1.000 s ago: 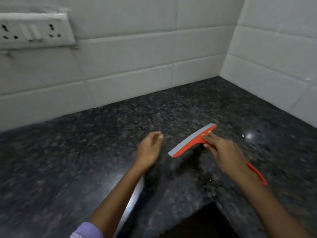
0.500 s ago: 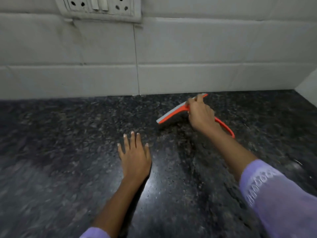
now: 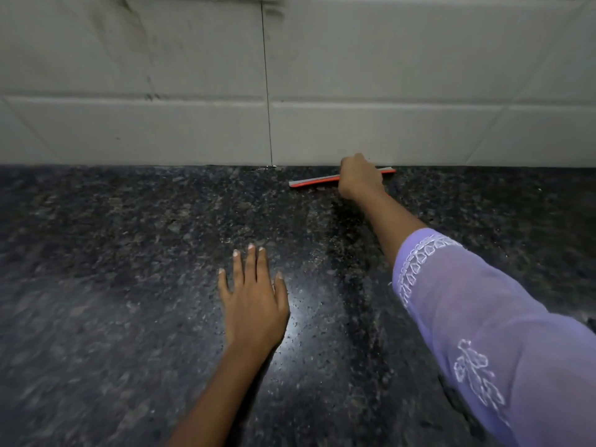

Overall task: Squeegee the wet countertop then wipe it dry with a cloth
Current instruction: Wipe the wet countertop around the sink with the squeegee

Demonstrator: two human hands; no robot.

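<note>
An orange squeegee (image 3: 314, 181) with a grey blade lies on the dark speckled granite countertop (image 3: 129, 269), its blade running along the foot of the back wall. My right hand (image 3: 359, 177) is closed around its middle and hides the handle. My left hand (image 3: 253, 301) rests flat on the counter nearer to me, palm down, fingers slightly spread, holding nothing. A wet shine shows on the stone just right of that hand. No cloth is in view.
A white tiled wall (image 3: 322, 75) rises straight behind the counter, with a vertical grout line (image 3: 267, 91) left of the squeegee. My lilac embroidered sleeve (image 3: 483, 317) fills the lower right.
My right hand has carried the squeegee away from me up to the back wall, and the blade has turned parallel to it. My left hand has gone from raised to flat on the counter.
</note>
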